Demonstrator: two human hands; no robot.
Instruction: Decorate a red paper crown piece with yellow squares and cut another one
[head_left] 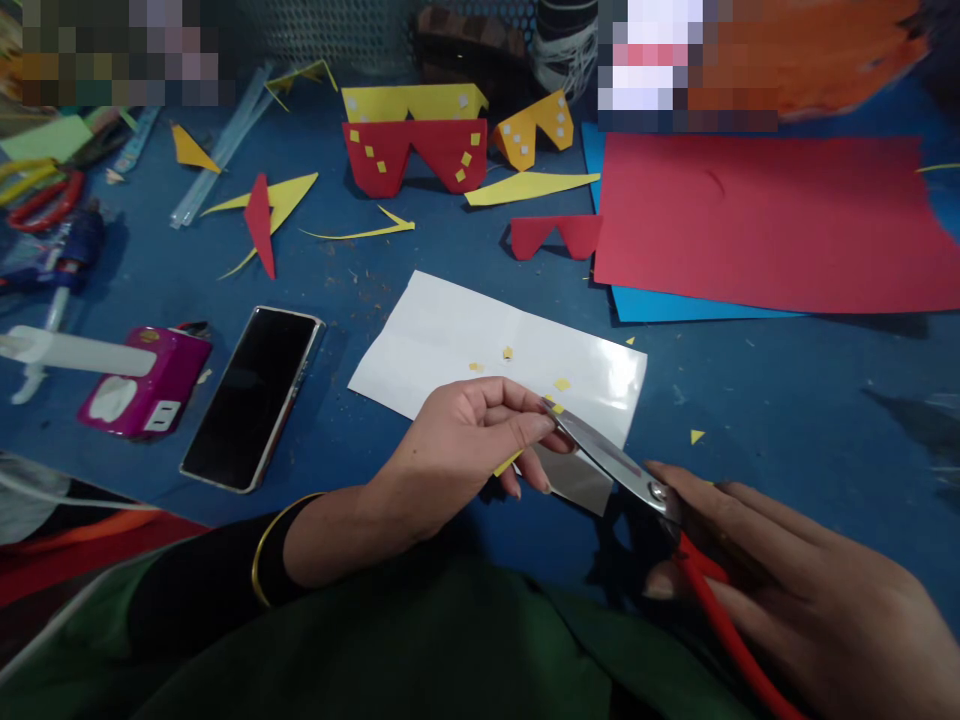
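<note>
Between the thumb and fingers of my left hand point(480, 440) is a narrow yellow paper strip point(508, 463), mostly hidden by the fingers. My right hand point(795, 580) grips red-handled scissors point(616, 465), whose blade tips meet the strip's end at my left fingertips. Below both lies a white sheet of paper point(450, 335), and a few small yellow paper pieces point(562, 384) rest on it. Farther back stand a red paper shape with yellow squares point(412, 160), a yellow one point(375, 103) behind it and an orange one point(534, 135).
A phone point(253, 400) and a magenta box point(146, 385) lie to the left, near a glue gun point(75, 240) and red-handled pliers or scissors point(46, 203). Red sheets point(765, 220) over blue ones fill the back right. Yellow and red scraps point(260, 225) are scattered behind the white sheet.
</note>
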